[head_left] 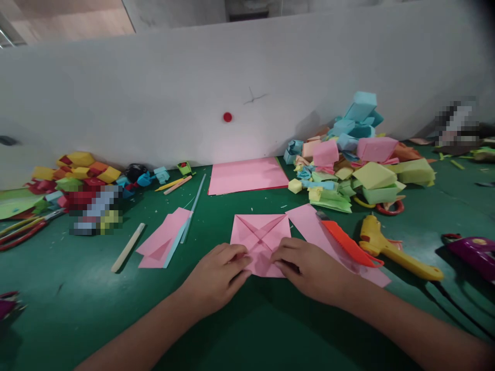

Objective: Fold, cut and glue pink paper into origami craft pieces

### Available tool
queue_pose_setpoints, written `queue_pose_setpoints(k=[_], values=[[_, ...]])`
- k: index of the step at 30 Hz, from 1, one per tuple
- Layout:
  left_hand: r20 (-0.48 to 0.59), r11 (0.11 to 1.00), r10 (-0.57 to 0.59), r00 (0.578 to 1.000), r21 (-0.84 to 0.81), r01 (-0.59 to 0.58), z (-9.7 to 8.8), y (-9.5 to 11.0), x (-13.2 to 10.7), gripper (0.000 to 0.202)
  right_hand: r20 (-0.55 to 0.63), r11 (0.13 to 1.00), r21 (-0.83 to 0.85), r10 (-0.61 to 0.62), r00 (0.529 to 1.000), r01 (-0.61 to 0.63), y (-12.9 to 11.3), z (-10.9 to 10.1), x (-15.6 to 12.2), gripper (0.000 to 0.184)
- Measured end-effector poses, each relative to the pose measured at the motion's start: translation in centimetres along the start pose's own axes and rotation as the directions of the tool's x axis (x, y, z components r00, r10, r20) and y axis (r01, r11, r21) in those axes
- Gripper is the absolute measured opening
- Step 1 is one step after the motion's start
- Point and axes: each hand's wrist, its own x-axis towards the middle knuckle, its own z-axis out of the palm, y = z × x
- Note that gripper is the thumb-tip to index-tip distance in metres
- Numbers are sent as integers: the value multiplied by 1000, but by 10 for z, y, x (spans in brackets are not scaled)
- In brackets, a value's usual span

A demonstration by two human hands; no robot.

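A square of pink paper (260,226) lies on the green table in front of me, with creases crossing in an X at its middle. My left hand (216,273) pinches its lower left side, thumb and fingers closed on the edge. On the lower right side, my right hand (307,265) grips the same sheet with curled fingers. The parts of the paper under my fingertips are hidden. Just right of it, a larger pink sheet (305,221) lies partly beneath an orange-red utility knife (344,239), near my right hand.
A yellow glue gun (398,252) with a black cord lies to the right. Folded paper pieces (375,178) are heaped behind it, others (83,167) at left. Pink sheets (247,175) lie by the white wall. Left are pink scraps (164,237), a pale stick (128,247) and scissors (29,229).
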Motion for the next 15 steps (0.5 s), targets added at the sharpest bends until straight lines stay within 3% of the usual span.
queue_pose_setpoints(k=[10, 15], values=[[77, 963, -97, 992, -243, 113, -15, -2, 1, 37, 32, 999, -44, -22, 999, 23, 2, 2, -4, 27], [74, 908, -130, 989, -393, 149, -17, -4, 3, 35, 27, 998, -59, -19, 999, 21, 5, 3, -4, 29]])
